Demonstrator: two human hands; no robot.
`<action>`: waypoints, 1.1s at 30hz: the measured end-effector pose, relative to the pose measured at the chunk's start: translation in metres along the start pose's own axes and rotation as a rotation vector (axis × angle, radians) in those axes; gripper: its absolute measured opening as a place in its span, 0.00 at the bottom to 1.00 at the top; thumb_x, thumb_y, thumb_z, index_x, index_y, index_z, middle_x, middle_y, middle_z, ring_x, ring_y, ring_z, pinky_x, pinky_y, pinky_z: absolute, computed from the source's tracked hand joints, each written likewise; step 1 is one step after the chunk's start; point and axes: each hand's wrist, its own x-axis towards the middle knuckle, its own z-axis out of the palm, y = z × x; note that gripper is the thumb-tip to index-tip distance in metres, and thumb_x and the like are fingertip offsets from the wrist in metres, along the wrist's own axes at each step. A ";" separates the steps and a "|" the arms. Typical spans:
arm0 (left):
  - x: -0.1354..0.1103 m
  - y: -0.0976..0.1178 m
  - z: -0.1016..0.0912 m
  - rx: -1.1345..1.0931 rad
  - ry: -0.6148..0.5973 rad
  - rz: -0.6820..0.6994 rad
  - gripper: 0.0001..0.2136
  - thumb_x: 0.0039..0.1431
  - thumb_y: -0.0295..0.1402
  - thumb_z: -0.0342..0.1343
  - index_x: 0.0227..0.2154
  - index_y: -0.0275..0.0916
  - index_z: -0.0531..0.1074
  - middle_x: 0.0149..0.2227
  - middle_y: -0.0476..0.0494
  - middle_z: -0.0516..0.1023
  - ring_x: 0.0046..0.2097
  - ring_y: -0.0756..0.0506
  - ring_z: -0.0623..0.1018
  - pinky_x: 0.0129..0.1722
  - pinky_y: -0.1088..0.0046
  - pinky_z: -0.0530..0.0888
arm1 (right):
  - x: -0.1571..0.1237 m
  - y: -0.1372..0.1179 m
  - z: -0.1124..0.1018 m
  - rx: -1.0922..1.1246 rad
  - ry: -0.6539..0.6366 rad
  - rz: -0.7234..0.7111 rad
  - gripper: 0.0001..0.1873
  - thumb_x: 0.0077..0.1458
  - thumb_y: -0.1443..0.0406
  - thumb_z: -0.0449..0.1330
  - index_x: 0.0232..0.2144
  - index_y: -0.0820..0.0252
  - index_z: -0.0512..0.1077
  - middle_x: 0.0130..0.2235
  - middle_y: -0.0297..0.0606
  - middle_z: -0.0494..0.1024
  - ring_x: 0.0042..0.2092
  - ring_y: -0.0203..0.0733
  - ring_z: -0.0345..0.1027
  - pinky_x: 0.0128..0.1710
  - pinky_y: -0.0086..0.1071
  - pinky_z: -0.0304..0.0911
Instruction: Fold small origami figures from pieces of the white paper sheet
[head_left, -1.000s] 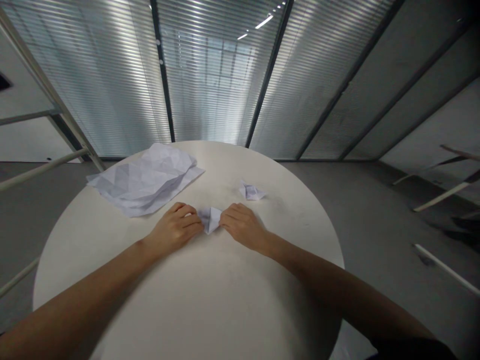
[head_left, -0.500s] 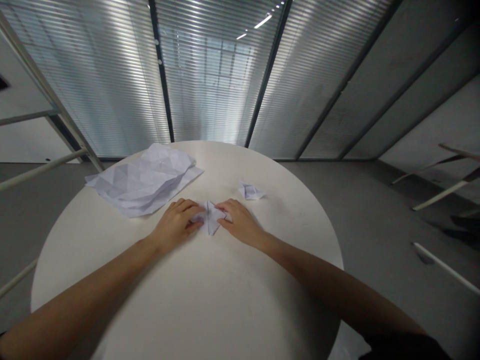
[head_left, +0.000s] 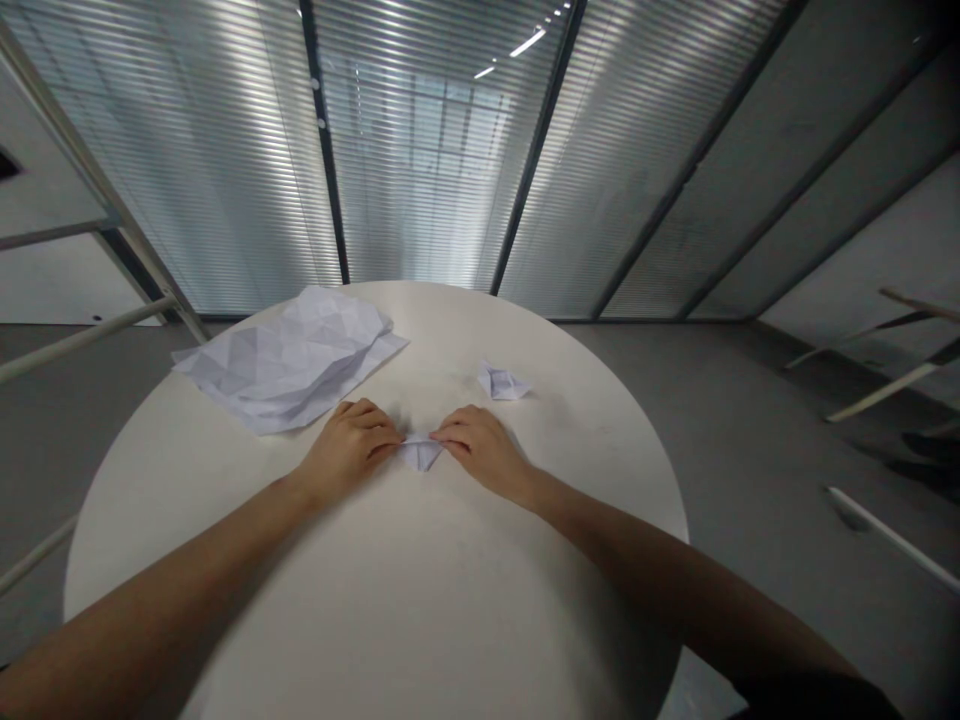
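A small folded piece of white paper [head_left: 421, 454] is held between my two hands, just above or on the round white table [head_left: 420, 600]. My left hand [head_left: 354, 437] pinches its left end, with thumb and fingers closed. At the right end, my right hand [head_left: 482, 447] pinches it the same way. The paper's upper edge runs nearly level between the fingertips, and a pointed flap hangs toward me. Beyond my right hand lies another folded paper piece [head_left: 504, 383], shaped like a little boat or open box.
Creased white paper sheets [head_left: 289, 360] lie stacked at the table's far left. White metal frame bars [head_left: 90, 335] stand left of the table. Chair-like legs [head_left: 885, 390] are on the floor at right. Windows with blinds [head_left: 427, 170] rise behind.
The paper between my hands has gone from a wider, flatter diamond to a narrower shape with its far part folded over or tipped. Both hands have shifted slightly and pinch its ends.
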 end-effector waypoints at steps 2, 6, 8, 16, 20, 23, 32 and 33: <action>-0.001 0.002 -0.004 0.039 -0.037 0.084 0.09 0.60 0.31 0.51 0.37 0.42 0.76 0.38 0.45 0.78 0.42 0.44 0.71 0.41 0.65 0.62 | -0.004 0.000 -0.002 -0.082 -0.057 -0.078 0.13 0.55 0.73 0.56 0.39 0.56 0.76 0.41 0.37 0.78 0.43 0.41 0.66 0.45 0.36 0.59; -0.001 0.006 -0.009 0.078 -0.072 0.131 0.09 0.60 0.32 0.51 0.37 0.41 0.76 0.38 0.45 0.77 0.42 0.44 0.71 0.42 0.64 0.62 | -0.003 -0.008 -0.007 -0.125 -0.134 -0.126 0.13 0.54 0.72 0.56 0.39 0.58 0.76 0.44 0.38 0.77 0.45 0.42 0.66 0.47 0.36 0.58; -0.001 0.007 -0.007 0.072 -0.050 0.101 0.10 0.62 0.36 0.50 0.35 0.41 0.76 0.37 0.45 0.77 0.42 0.44 0.71 0.41 0.64 0.62 | 0.002 -0.014 -0.010 -0.087 -0.144 -0.058 0.08 0.56 0.67 0.57 0.35 0.60 0.76 0.41 0.40 0.77 0.44 0.41 0.67 0.46 0.34 0.59; 0.000 0.006 -0.001 0.054 -0.034 -0.056 0.13 0.57 0.44 0.54 0.37 0.41 0.73 0.39 0.43 0.76 0.43 0.41 0.71 0.41 0.62 0.64 | 0.023 -0.021 -0.006 0.016 -0.195 0.124 0.22 0.47 0.60 0.67 0.44 0.62 0.70 0.39 0.41 0.75 0.41 0.43 0.67 0.41 0.35 0.59; 0.000 0.005 0.000 0.066 -0.021 -0.109 0.17 0.55 0.47 0.55 0.40 0.40 0.72 0.41 0.41 0.75 0.44 0.39 0.71 0.42 0.60 0.65 | 0.030 -0.020 -0.005 0.094 -0.268 0.261 0.26 0.41 0.59 0.70 0.43 0.61 0.71 0.33 0.36 0.75 0.33 0.39 0.67 0.33 0.31 0.56; 0.000 0.006 0.001 0.061 -0.011 -0.136 0.19 0.54 0.47 0.55 0.43 0.40 0.70 0.43 0.40 0.75 0.45 0.38 0.71 0.44 0.59 0.65 | 0.034 -0.021 -0.008 0.137 -0.299 0.356 0.23 0.36 0.60 0.71 0.36 0.60 0.72 0.29 0.32 0.73 0.29 0.36 0.64 0.28 0.29 0.52; 0.005 0.012 0.000 -0.342 0.056 -0.343 0.21 0.58 0.44 0.52 0.50 0.37 0.68 0.42 0.41 0.76 0.43 0.43 0.74 0.44 0.66 0.70 | 0.027 -0.014 0.007 0.707 -0.073 0.438 0.11 0.46 0.61 0.62 0.21 0.60 0.65 0.18 0.26 0.64 0.20 0.29 0.57 0.19 0.24 0.49; 0.007 0.014 -0.001 -0.411 0.043 -0.360 0.19 0.59 0.43 0.51 0.48 0.38 0.70 0.40 0.43 0.77 0.41 0.44 0.75 0.42 0.68 0.70 | 0.026 -0.015 0.008 0.798 -0.033 0.461 0.11 0.46 0.60 0.62 0.22 0.60 0.66 0.19 0.27 0.66 0.20 0.29 0.58 0.19 0.24 0.50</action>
